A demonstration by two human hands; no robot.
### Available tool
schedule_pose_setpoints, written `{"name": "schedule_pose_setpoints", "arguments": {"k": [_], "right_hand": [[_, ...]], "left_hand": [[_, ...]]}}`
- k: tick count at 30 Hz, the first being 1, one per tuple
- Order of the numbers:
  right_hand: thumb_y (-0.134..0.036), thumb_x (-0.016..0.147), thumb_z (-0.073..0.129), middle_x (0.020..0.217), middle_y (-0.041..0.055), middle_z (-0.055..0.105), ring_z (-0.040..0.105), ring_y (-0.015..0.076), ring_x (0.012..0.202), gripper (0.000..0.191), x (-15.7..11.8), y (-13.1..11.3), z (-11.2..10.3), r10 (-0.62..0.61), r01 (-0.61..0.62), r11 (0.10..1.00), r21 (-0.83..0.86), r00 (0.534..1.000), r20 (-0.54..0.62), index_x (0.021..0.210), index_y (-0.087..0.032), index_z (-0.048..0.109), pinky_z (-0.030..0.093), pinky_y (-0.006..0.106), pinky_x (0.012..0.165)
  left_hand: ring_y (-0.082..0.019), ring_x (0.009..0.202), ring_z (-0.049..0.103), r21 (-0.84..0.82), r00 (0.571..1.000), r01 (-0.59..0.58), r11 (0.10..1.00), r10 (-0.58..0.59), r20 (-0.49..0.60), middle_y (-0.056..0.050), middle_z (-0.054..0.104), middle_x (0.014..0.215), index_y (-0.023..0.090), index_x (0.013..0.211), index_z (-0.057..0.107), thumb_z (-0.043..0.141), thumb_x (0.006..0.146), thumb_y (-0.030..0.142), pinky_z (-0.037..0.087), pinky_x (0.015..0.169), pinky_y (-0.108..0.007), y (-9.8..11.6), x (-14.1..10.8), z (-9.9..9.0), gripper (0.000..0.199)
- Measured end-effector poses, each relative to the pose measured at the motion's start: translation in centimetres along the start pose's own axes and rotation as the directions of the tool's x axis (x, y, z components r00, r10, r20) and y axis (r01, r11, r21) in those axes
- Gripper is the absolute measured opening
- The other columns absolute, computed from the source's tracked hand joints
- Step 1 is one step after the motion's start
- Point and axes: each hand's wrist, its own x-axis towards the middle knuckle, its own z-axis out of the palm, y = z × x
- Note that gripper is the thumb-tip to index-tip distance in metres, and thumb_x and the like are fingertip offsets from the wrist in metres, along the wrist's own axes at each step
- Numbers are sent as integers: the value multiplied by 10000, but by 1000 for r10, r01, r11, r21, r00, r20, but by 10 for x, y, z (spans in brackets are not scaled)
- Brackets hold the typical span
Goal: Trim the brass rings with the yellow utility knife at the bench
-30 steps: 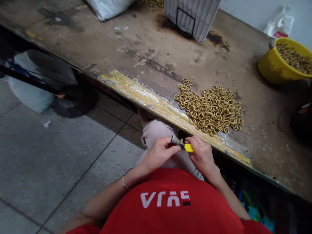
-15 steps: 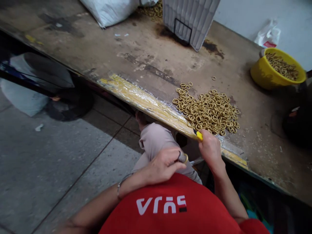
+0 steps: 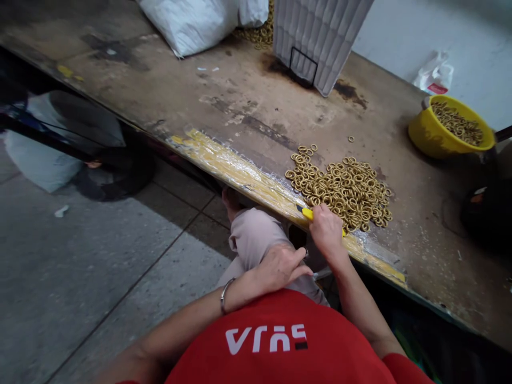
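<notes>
1. Possibly the sharpest risk, as I judge it from my remote post, is the yellow knife (image 3: 307, 214): its dark tip points leftward along the taped edge (image 3: 240, 170) of the desk (image 3: 420, 213), and a slip there could snag the tape or, if it swings toward the lap, catch the left hand (image 3: 282, 264) or the trouser leg (image 3: 256, 229).

2. Gold-coloured rings (image 3: 348, 194) lie heaped close to that edge, just beside my right hand (image 3: 327, 229); a careless sweep of the knuckles could send some over the side, I reckon. One loose ring (image 3: 351, 141) sits apart, beyond the heap.

3. My right hand is closed around the knife's handle, fingers wrapped tight, with the tip showing on one side and the yellow butt on the other.

4. My left hand hovers low over the lap, thumb and forefinger a narrow gap apart, with nothing visible between them. A dark band shows at the forefinger's tip; what the curled fingers hide, I cannot tell.

5. Farther off on the desk, a yellow bucket (image 3: 424, 133) holds more rings, and a grey ribbed panel (image 3: 320, 32) stands near a white sack (image 3: 196, 26).
</notes>
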Motion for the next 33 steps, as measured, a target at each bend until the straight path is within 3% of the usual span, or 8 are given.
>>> {"name": "schedule_pose_setpoints", "arguments": {"k": [3, 6, 11, 14, 16, 21, 24, 33], "right_hand": [[-209, 918, 550, 877, 86, 676, 637, 202, 759, 135, -9, 5, -9, -29, 65, 920, 387, 995, -100, 893, -165, 675, 451, 301, 684], [-373, 941, 548, 673, -5, 592, 554, 148, 611, 232, -24, 7, -17, -23, 45, 599, 799, 999, -40, 824, -199, 647, 438, 269, 601], [-543, 877, 638, 506, -80, 455, 387, 90, 428, 351, -42, -3, -10, -10, -202, 141, 969, 979, 205, 896, -193, 645, 313, 225, 440], [-566, 869, 651, 507, -81, 458, 365, 86, 417, 373, -46, -8, -4, -23, -219, 69, 973, 975, 221, 918, -196, 654, 299, 223, 429], [-515, 909, 624, 560, -52, 519, 432, 102, 470, 319, -48, -9, -7, -38, -142, 158, 977, 988, 150, 903, -199, 671, 356, 236, 474], [-255, 965, 523, 864, 57, 686, 632, 187, 818, 176, -54, -6, -18, -174, 261, 611, 747, 965, -195, 949, -197, 689, 477, 302, 765], [-165, 945, 480, 890, 74, 680, 632, 199, 828, 202, -60, -5, -16, -215, 300, 797, 524, 952, -217, 994, -185, 675, 463, 294, 750], [-90, 917, 517, 906, 65, 684, 607, 186, 753, 182, -62, -10, -17, -181, 186, 963, 195, 982, -46, 967, -182, 667, 371, 280, 655]], "left_hand": [[-145, 544, 565, -447, 965, 190, 874, -250, -79, -12, 658, 633, 194, 789, 529, 564, 970, 437, 393, 563, -262, -2, 5, -8, 305], [-109, 542, 551, -852, 927, 162, 498, -372, -41, -45, 746, 790, 170, 985, 559, 595, 942, 460, 425, 583, -249, 0, 12, -22, 295], [-93, 561, 558, -997, 929, 56, 50, -369, 33, -76, 753, 795, 123, 947, 629, 793, 805, 462, 435, 608, -239, 6, 15, -35, 403], [-85, 571, 565, -994, 923, 94, -53, -370, 107, -55, 735, 763, 115, 850, 655, 874, 725, 425, 437, 607, -222, 8, 11, -35, 400], [-85, 580, 573, -989, 913, 124, -79, -382, 145, -41, 719, 746, 113, 828, 667, 898, 692, 414, 442, 608, -217, 9, 8, -34, 404], [-105, 615, 580, -992, 901, 117, 41, -425, 88, -32, 691, 747, 115, 832, 685, 867, 709, 454, 452, 622, -234, 11, 3, -38, 404], [-118, 645, 559, -966, 906, 95, 241, -424, -16, -9, 642, 692, 127, 789, 670, 803, 779, 448, 448, 647, -243, 13, 1, -39, 347], [-150, 766, 569, -687, 936, -32, 726, -220, -276, -15, 630, 793, 150, 848, 657, 613, 896, 228, 470, 738, -263, 18, 0, -48, 102]]}}
